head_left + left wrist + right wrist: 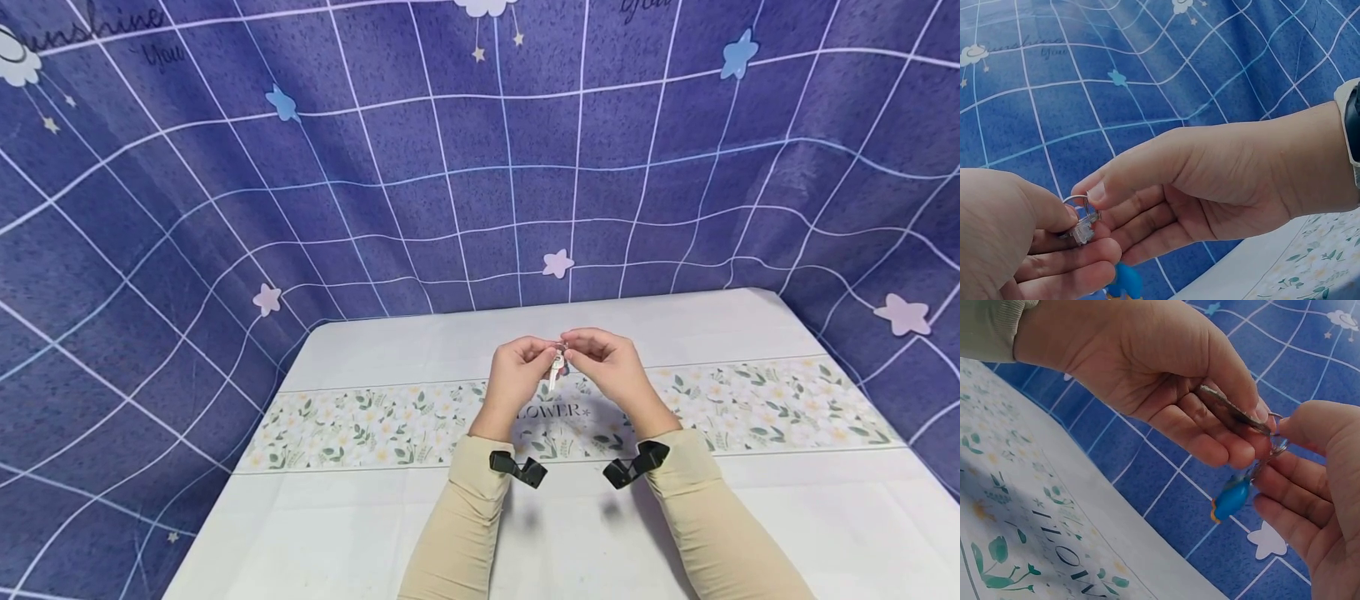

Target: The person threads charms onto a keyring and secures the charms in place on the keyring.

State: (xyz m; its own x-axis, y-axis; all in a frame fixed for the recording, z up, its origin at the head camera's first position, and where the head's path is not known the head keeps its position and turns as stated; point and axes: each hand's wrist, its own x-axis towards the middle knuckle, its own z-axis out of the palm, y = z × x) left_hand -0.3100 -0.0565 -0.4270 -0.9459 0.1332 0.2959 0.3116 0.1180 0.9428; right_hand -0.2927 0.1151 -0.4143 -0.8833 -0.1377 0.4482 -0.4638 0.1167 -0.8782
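Note:
Both hands meet above the table in the head view, holding a small bunch of keys. Between thumb and fingers, my left hand (516, 377) pinches a silver key (556, 367) that points down toward the table. Thumb and fingertips of my right hand (611, 367) grip the thin metal key ring (1077, 196) right beside it. From the ring, a short chain carries a blue charm (1233, 499) with an orange edge, hanging under the fingers in the right wrist view. Part of the ring is hidden behind the thumbs.
Below the hands lies a white tablecloth (345, 525) with a flowered band (337, 425) and printed lettering. A dark blue curtain (420, 192) with a white grid, stars and clouds surrounds the back and sides. Black camera mounts (519, 468) sit on both sleeved wrists.

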